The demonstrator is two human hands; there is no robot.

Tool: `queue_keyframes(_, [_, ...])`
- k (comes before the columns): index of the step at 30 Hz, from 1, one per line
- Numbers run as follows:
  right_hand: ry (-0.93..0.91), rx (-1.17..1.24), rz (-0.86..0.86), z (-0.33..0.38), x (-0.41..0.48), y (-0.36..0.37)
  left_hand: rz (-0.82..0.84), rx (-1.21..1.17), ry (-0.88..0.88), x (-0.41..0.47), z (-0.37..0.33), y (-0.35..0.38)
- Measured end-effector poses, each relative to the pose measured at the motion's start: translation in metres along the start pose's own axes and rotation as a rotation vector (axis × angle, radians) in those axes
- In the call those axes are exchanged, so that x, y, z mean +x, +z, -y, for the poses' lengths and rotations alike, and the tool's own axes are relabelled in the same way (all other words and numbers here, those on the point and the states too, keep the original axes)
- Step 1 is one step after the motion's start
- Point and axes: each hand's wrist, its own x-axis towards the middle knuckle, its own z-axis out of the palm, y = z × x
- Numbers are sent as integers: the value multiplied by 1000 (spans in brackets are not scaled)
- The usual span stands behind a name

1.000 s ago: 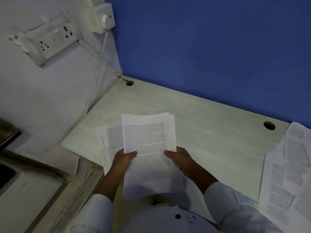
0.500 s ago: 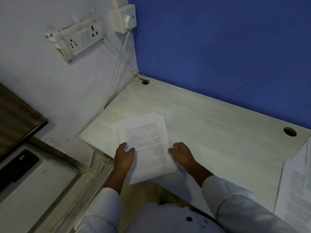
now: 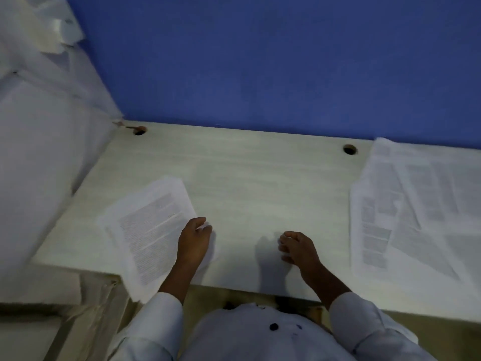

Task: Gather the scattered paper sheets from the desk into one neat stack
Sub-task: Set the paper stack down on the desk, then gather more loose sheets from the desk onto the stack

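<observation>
1. Paper stack (image 3: 151, 225), held up a second earlier, lay on the desk's (image 3: 260, 183) left front, one corner overhanging.
2. Left hand (image 3: 194, 238) rested on it; whether its curled fingers pinched paper was unclear.
3. Right hand (image 3: 296, 247) had let go, loose and empty, over the desk's middle.
4. Loose sheets (image 3: 416, 204) at the desk's right end probably came next.

A pale, wood-grained rectangular surface (image 3: 247, 194) carries two lots of paper. At front left lies a skewed stack of white printed sheets (image 3: 148, 225), one corner hanging over the near edge. At the right end are loose white printed sheets (image 3: 416, 204) that overlap untidily. Near the back edge are two round holes — the left round hole (image 3: 139, 130) and the right round hole (image 3: 349, 149).
</observation>
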Motion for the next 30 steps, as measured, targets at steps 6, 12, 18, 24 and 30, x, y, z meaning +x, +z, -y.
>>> queue_keyframes(6, [35,148,-169,-14,-11,-79,225,81,59,-10,-25,90])
queue_keyframes(12, [30,233,-278,-17,-16,-162,338,138,74,-30,-47,171])
queue_keyframes(18, [-32,158,-343,-17,-5,-249,424,213,23,-59,-63,239])
queue_keyframes(24, [-101,-12,-406,-12,29,-307,451,285,-12,-74,-81,300])
queue_keyframes(30, [-37,-63,-328,-9,49,-342,429,292,-63,-73,-113,357])
